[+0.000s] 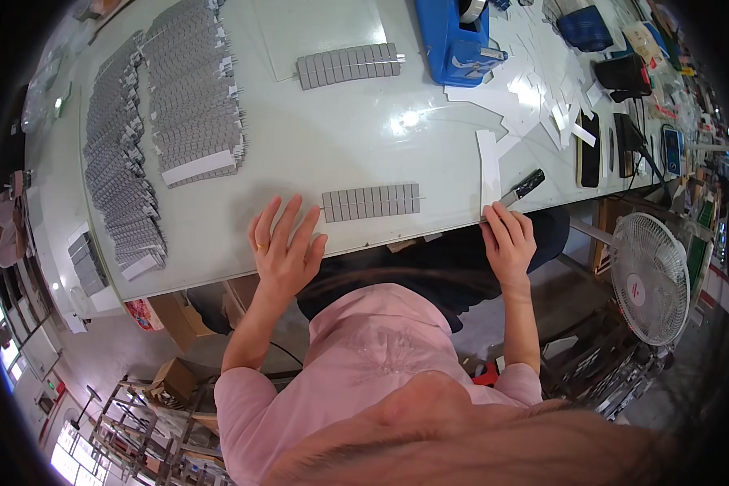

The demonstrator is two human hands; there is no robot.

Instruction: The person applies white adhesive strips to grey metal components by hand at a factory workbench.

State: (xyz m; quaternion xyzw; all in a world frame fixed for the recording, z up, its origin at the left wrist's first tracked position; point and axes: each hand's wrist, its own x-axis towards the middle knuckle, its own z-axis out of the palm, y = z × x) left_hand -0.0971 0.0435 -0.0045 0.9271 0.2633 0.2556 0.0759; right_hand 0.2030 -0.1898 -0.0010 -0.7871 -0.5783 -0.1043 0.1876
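Observation:
In front of me on the table lies a row of grey blocks (371, 203), joined side by side with thin wire ends sticking out at both sides. My left hand (285, 247) is open beside its left end, fingers spread and holding nothing. At the table's front edge, the fingers of my right hand (510, 241) close on the lower end of a white strip (490, 166). The thumb is partly hidden. Just beyond those fingers is a knife with a black handle (529, 185), its blade pointing toward the strip.
Farther back lies another grey block row (350, 66). Long stacks of similar rows (193, 89) cover the left side. A blue tape dispenser (462, 49) stands at the back, near scattered white strips (526, 97). A phone (588, 150) lies at right; a fan (650, 279) stands beyond the edge.

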